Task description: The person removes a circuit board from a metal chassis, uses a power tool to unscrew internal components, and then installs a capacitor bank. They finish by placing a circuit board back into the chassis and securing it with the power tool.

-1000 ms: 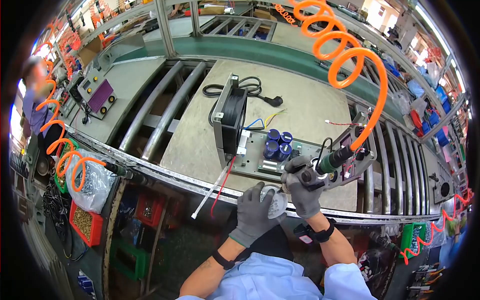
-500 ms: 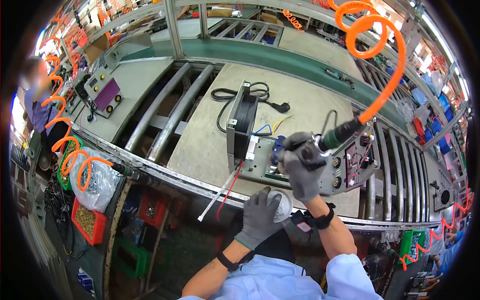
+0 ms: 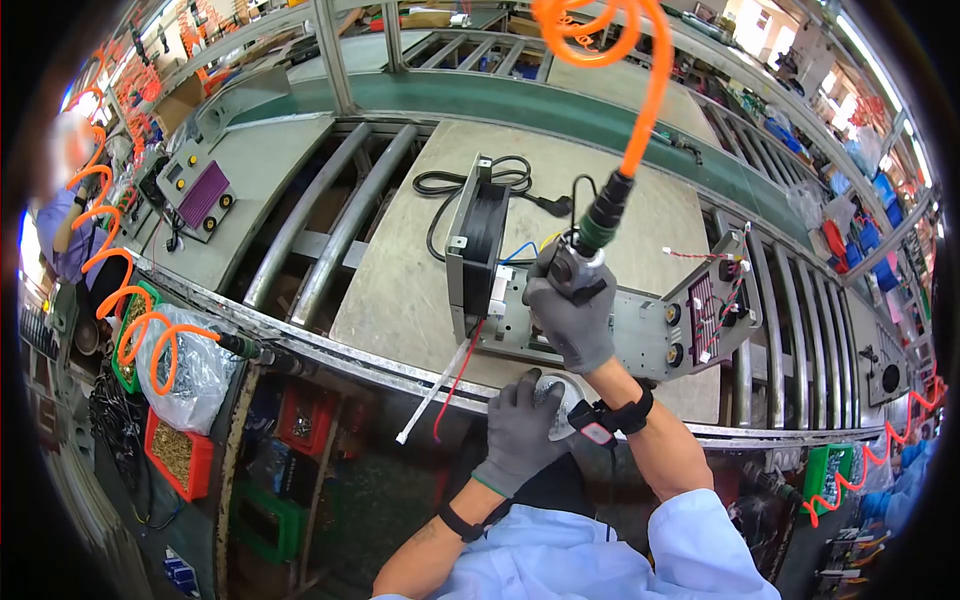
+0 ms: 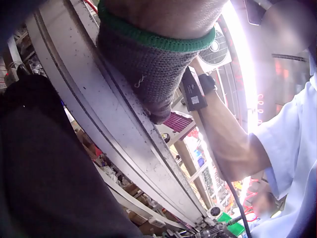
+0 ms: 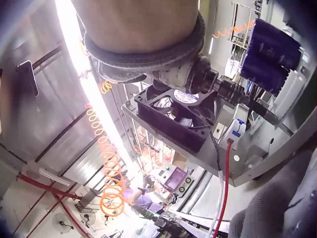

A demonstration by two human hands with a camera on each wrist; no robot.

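Note:
My gloved right hand [image 3: 572,325] grips an air screwdriver [image 3: 603,215] over a grey metal chassis [image 3: 645,335]. In the right wrist view, the screwdriver's bit [image 5: 267,116] points down into the chassis, beside a white connector block [image 5: 235,133] and blue capacitors [image 5: 270,57]. The hand hides those capacitors in the head view. A black fan [image 3: 487,240] stands upright at the chassis's left end. Below the bench edge, my gloved left hand [image 3: 518,435] holds a small whitish dish [image 3: 570,392] with small metal pieces in it. The left wrist view shows only the glove's cuff [image 4: 143,64].
Chassis and fan lie on a board [image 3: 390,290] between metal rollers [image 3: 335,265]. A black power cord [image 3: 440,185] is behind the fan; red and white leads hang over the front edge. An orange coiled hose [image 3: 650,90] runs up from the screwdriver. Another person stands far left.
My right hand has carried the screwdriver from beside the dish up and leftward over the chassis, closer to the fan. The left hand keeps the dish in nearly the same place.

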